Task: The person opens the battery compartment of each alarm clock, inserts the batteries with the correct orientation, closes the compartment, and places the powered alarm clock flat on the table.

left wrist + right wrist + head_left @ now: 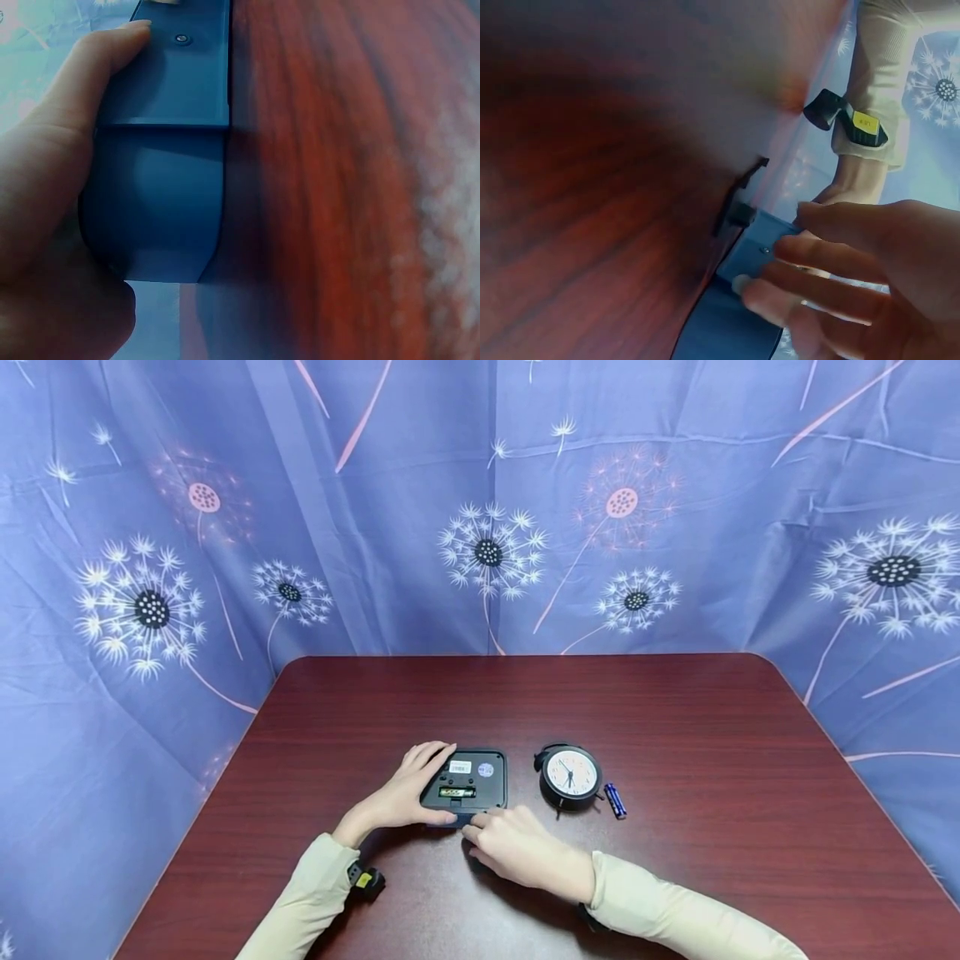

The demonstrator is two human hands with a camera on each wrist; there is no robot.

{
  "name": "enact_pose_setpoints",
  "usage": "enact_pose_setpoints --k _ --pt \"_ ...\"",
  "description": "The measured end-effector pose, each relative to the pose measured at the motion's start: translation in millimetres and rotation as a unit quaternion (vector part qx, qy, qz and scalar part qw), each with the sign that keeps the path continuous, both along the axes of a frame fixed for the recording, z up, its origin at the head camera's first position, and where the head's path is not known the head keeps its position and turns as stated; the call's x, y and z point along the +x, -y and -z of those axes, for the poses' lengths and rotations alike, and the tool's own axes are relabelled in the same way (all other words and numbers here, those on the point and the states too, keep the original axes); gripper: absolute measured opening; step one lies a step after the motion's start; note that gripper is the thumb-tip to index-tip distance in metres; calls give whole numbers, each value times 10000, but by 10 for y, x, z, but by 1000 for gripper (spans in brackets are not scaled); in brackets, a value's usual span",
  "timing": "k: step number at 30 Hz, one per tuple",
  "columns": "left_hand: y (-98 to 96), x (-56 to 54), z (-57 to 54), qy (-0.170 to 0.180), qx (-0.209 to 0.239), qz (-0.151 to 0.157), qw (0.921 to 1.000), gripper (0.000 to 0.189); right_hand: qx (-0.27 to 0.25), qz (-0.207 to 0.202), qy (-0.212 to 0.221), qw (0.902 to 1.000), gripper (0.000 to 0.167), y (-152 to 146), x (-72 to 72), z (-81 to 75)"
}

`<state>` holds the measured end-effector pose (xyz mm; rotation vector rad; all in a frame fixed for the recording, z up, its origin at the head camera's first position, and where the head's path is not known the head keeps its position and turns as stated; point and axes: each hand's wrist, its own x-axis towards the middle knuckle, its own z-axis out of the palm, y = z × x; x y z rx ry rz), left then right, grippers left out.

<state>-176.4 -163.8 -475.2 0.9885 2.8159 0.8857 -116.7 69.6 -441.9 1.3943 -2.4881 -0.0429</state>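
Observation:
A black box-shaped device (491, 787) lies on the table, its back with two labels facing up. In its uncovered battery slot sits a green-and-gold battery (456, 792). My left hand (408, 789) grips the device's left part, thumb along the near side and fingers at the far edge. On the near side, fingertips of my right hand (517, 847) touch the device, fingers loosely bent. The right wrist view shows these fingers (825, 259) against the device's side wall (742, 262), near a screw. A thin dark piece (739, 193) stands out beyond the device's end there.
Right of the device, a round black alarm clock (570, 774) with a white dial lies face up. Next to it is a blue pair of batteries (616, 801). Behind the dark red table (675, 693) hangs a blue curtain (420, 527) with dandelion prints.

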Motion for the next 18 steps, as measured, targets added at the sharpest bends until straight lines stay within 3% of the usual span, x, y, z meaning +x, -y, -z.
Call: enact_pose_setpoints --k 6,18 --pt "1 10 -6 64 -23 -37 10000 102 277 225 379 9986 27 -22 42 28" --pt "-5 16 -24 88 -36 -71 9999 101 378 146 752 9963 22 -40 50 40"
